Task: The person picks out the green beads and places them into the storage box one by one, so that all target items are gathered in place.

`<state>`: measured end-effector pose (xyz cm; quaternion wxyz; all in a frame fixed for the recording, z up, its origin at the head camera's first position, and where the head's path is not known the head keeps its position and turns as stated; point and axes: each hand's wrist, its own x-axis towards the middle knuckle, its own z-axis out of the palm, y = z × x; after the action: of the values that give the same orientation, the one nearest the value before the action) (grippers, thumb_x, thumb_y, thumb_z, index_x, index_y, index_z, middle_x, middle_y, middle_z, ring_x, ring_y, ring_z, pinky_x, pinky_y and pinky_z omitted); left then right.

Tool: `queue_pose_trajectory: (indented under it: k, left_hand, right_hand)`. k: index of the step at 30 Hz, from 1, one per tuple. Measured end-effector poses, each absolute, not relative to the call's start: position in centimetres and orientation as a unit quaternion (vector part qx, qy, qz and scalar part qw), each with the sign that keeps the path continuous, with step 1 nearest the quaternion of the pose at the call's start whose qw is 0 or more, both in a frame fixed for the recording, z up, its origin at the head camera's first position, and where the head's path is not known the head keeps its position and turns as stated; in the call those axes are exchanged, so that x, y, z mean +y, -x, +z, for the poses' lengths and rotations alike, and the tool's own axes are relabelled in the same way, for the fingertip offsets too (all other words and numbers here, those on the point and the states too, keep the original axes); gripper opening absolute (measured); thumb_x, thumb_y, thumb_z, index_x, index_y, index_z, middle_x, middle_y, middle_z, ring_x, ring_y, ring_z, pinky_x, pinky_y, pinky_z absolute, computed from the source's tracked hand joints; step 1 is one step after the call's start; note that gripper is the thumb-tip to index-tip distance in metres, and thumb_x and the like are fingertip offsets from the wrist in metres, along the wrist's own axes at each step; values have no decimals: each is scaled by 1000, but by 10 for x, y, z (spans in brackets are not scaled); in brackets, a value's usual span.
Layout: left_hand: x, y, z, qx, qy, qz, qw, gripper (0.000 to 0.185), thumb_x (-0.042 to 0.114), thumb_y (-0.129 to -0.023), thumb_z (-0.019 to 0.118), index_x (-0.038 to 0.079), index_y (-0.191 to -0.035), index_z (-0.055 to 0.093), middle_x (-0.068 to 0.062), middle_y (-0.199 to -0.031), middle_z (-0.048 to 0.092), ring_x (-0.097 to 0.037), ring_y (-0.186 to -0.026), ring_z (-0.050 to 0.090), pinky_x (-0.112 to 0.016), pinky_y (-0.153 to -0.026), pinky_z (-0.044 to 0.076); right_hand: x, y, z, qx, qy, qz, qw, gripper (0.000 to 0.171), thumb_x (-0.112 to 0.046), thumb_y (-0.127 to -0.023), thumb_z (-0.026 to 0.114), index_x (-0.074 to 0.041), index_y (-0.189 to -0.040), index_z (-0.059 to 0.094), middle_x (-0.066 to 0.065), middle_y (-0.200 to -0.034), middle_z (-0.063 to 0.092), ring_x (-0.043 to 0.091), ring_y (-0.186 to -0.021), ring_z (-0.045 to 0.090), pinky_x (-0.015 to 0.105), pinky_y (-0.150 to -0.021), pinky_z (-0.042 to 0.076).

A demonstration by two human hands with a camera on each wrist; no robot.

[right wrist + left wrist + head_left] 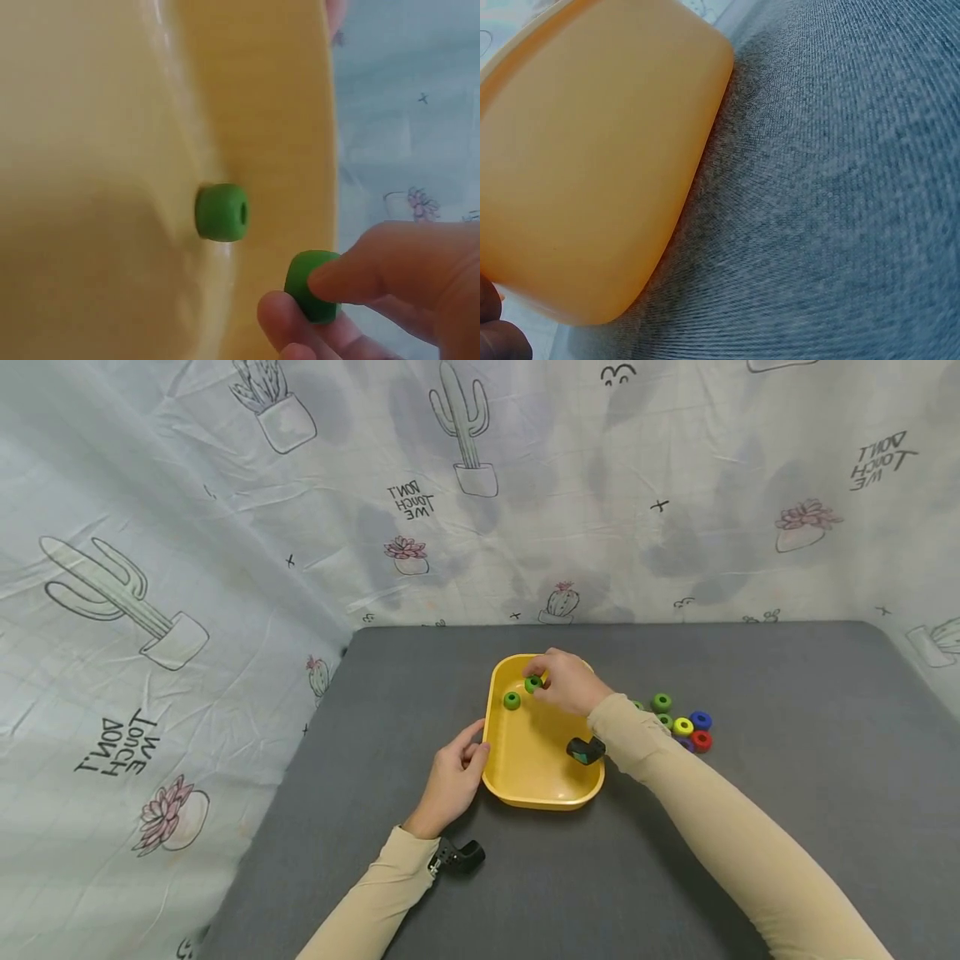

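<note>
Right hand (572,681): fingertips pinch one green ring (533,684) above the far end of the yellow tray (536,777).
Second green ring (512,700): lies on the tray floor, just beside the first.
Left hand (452,779): fingers relaxed, touching the tray's left rim.
Loose coloured rings (684,725): on the grey table (787,777), right of the tray.

Tray (525,777) mid-table (787,827), one ring (512,700) inside at far left, loose rings (684,725) right of tray, left hand (450,781) against tray's left rim.
</note>
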<state>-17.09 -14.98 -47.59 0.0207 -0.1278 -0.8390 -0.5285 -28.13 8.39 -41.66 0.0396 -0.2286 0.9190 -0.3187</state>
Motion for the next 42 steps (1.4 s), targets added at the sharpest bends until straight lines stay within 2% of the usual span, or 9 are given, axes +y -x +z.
queue_pose_trajectory:
  k: [9, 15, 25, 42]
  left_hand:
    - [-149, 171, -475, -839, 125, -530, 20, 45, 13, -108, 55, 3, -152, 51, 0, -73, 57, -8, -59, 47, -21, -61, 39]
    - [-149, 172, -476, -839, 126, -528, 19, 45, 12, -108, 55, 2, -152, 52, -2, -73, 58, -8, -59, 47, -21, -60, 39]
    - [-150, 172, -476, -837, 128, -531, 18, 45, 12, -108, 55, 2, -152, 51, 2, -71, 54, -7, -59, 46, -21, -60, 38]
    - [-150, 173, -476, -838, 125, -530, 18, 45, 13, -108, 55, 3, -152, 52, 2, -70, 54, -6, -57, 45, -20, -58, 38]
  right_hand:
    - [76, 287, -420, 926, 231, -287, 78, 32, -5, -94, 73, -2, -125, 72, 16, -120, 72, 33, -113, 65, 47, -100, 53]
    - [74, 289, -422, 930, 222, -275, 97, 32, -6, -94, 74, -2, -126, 72, 18, -121, 71, 33, -113, 65, 47, -102, 53]
    - [72, 293, -430, 930, 226, -268, 110, 29, -7, -94, 74, -2, -123, 73, 17, -120, 72, 32, -111, 65, 46, -103, 53]
    - [70, 293, -434, 933, 217, -265, 109, 31, -7, -94, 75, -3, -124, 73, 17, -117, 71, 32, -109, 64, 46, -103, 53]
